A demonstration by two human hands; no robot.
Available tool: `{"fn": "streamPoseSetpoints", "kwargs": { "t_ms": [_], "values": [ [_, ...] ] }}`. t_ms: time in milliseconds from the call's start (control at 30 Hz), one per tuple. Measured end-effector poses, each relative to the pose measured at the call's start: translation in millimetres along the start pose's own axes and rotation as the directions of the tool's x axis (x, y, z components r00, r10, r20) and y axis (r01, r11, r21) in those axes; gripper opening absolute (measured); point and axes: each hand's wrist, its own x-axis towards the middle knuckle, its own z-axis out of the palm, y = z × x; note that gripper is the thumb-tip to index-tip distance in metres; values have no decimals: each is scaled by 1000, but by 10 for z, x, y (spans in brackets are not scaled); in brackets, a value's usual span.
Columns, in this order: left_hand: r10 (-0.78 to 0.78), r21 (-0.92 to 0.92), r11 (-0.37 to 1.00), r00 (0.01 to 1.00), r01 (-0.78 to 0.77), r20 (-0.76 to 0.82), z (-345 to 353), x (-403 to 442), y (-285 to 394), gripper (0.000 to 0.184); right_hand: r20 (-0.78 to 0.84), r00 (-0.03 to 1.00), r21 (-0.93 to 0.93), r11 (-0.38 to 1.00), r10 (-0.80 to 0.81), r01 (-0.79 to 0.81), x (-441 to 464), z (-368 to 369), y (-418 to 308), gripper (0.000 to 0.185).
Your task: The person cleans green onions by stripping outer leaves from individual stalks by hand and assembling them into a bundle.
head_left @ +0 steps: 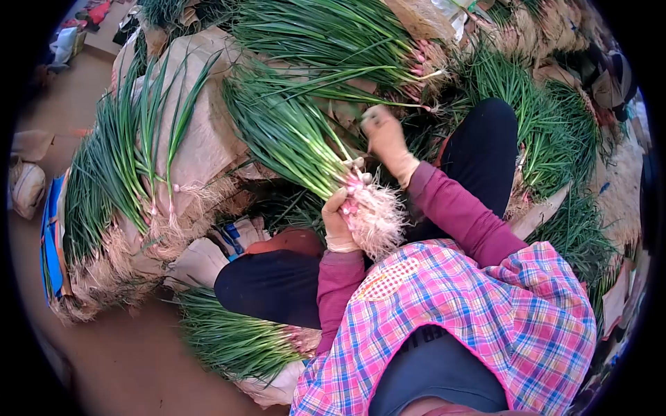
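My left hand (338,220) is closed round a thick bunch of spring onions (298,145) just above their pink bulbs. The pale roots fan out toward my lap, and the green leaves point up and left. My right hand (386,139) is raised to the right of the bunch, apart from it. Motion smears its fingers, so I cannot make out whether they hold anything. Just above that hand, a single spring onion (416,106) lies with its root end toward the right, below a larger pile of spring onions (326,41).
More spring onions (125,152) lie on brown sacking (208,132) at the left. Another bundle (236,336) is on the floor below my knee. Further heaps (555,132) stand at the right. Brown floor (132,360) shows at lower left.
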Motion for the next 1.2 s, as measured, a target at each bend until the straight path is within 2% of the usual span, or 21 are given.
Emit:
{"fn": "streamPoseSetpoints", "kwargs": {
  "t_ms": [33, 67, 100, 133, 200, 233, 333, 367, 467, 500, 533, 600, 667, 767, 867, 967, 1000, 1033, 1133, 1167, 1200],
  "values": [
    [6, -20, 1000, 1000, -6, 4, 26, -32, 12, 62, -48, 992, -87, 989, 114, -118, 63, -157, -6, 8],
    [28, -9, 1000, 1000, -28, 8, 45, -40, 24, 62, 109, 975, -253, 943, -192, 214, -10, -247, 285, 12],
    [37, 30, 999, 999, -36, -6, 27, -56, 57, 64, 547, 837, -398, 877, -10, 270, -101, -423, 274, 15],
    [47, 60, 997, 999, -45, -23, -5, -78, 62, 65, 820, 512, -486, 784, 256, 386, -207, -589, 197, 18],
    [28, 42, 999, 1000, -28, -3, -59, -53, 42, 66, 601, 796, -676, 574, 67, 462, -242, -821, -181, 15],
    [15, 28, 999, 1000, -16, 17, -76, -44, 9, 66, 367, 899, -752, 491, -241, 439, -36, -927, -114, 16],
    [6, 14, 1000, 999, -6, -40, -28, -37, -27, 64, 291, 952, -949, 155, 92, 275, 656, -1095, 173, 19],
    [-11, 7, 1000, 1000, 12, -25, -42, -33, -11, 63, 282, 955, -950, 162, 90, 265, 621, -1099, 173, 19],
    [33, 10, 999, 998, -32, -45, -53, -26, -37, 63, 655, 727, -657, 629, 204, 415, 654, -998, -47, 19],
    [10, -18, 1000, 997, -11, -82, -16, -40, -25, 61, 612, 674, -437, 887, 414, -147, 485, -846, -286, 20],
    [5, 40, 999, 995, -1, -98, 49, -48, -42, 61, 754, 597, -259, 959, 275, -115, 373, -748, -475, 20],
    [-25, -56, 998, 1000, 25, 1, -107, 11, -127, 60, 744, 534, -53, 762, -401, 645, 184, -492, -514, 19],
    [-46, 12, 999, 995, 48, -90, -18, -34, -42, 58, 815, 542, -132, 845, -205, 518, 79, -295, -510, 26],
    [-36, 17, 999, 994, 38, -100, -123, -166, 75, 62, 847, 434, -208, 942, 308, -264, -108, -353, -574, 41],
    [44, 4, 999, 999, -44, 27, -180, -115, 96, 64, 902, 348, -131, 930, 255, -343, -160, -488, -538, 32],
    [58, -29, 998, 998, -59, -36, -111, -121, 57, 64, 490, 871, 29, 999, 21, -41, 152, -580, -223, 18],
    [66, -76, 995, 997, -64, 32, -112, -90, 57, 65, 463, 858, 156, 932, 223, -327, 283, -599, -273, 20],
    [86, -32, 996, 996, -85, 26, -93, -91, 59, 66, 487, 867, 79, 983, 106, -164, 274, -562, -304, 23],
    [13, -141, 990, 996, -1, 86, -138, -87, 87, 67, 757, 652, 16, 998, -49, 56, -169, -220, -514, 49],
    [-35, -189, 979, 974, 79, 224, -106, -120, 110, 67, 636, 727, 360, 933, -261, 19, -381, 13, -490, 50],
    [134, 30, 991, 988, -132, -79, -56, -145, 139, 67, 924, 367, 26, 942, 104, -334, -381, -322, -593, 40]
  ]
}}
